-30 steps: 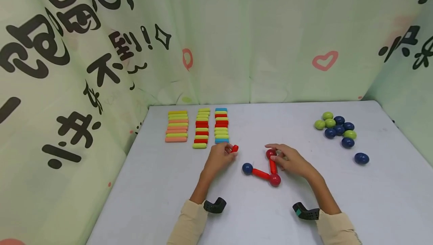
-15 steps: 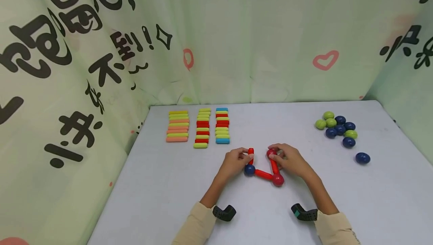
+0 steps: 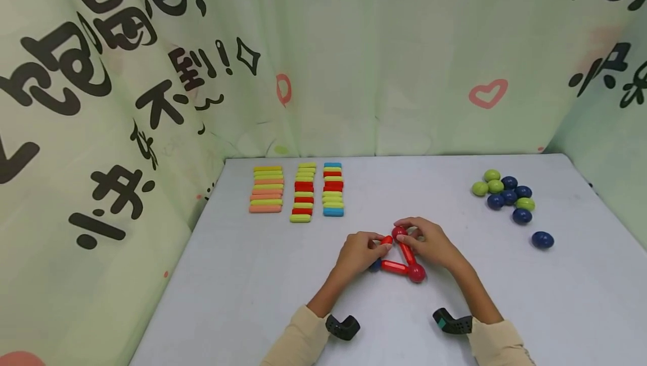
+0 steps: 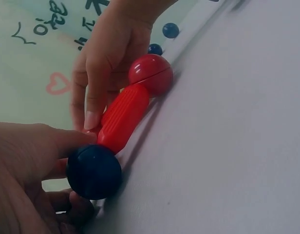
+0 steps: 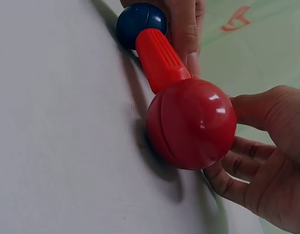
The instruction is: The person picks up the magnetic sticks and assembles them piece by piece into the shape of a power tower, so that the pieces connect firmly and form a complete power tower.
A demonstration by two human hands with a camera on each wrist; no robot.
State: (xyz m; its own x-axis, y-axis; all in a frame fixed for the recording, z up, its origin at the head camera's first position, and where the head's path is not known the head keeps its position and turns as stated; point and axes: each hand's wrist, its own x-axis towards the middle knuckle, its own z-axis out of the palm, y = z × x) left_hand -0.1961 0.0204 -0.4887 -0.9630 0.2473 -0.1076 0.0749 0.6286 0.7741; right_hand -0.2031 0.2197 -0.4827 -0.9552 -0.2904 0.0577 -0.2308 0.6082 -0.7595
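A small frame of balls and red rods lies mid-table in the head view. One red rod (image 3: 394, 268) joins a blue ball (image 3: 375, 265) to a red ball (image 3: 417, 273); another rod (image 3: 406, 254) runs up to a second red ball (image 3: 399, 233). My left hand (image 3: 360, 254) pinches a further red rod (image 3: 386, 240) close to that upper ball. My right hand (image 3: 429, 242) grips the upper red ball. In the left wrist view, the blue ball (image 4: 94, 171) partly covers the left fingers. From the right wrist, the near red ball (image 5: 191, 124) hides the right fingertips.
At the back left lie three columns of rods: yellow and orange (image 3: 265, 193), yellow and red (image 3: 303, 186), and a mixed one with blue ends (image 3: 333, 186). Green balls (image 3: 479, 188) and blue balls (image 3: 522, 216) cluster at the back right, with one blue ball (image 3: 542, 240) apart.
My left hand has carried the red rod rightwards from beside the rod columns, past the blue ball, to the upper red ball. My right hand has stayed on that ball, shifting slightly.
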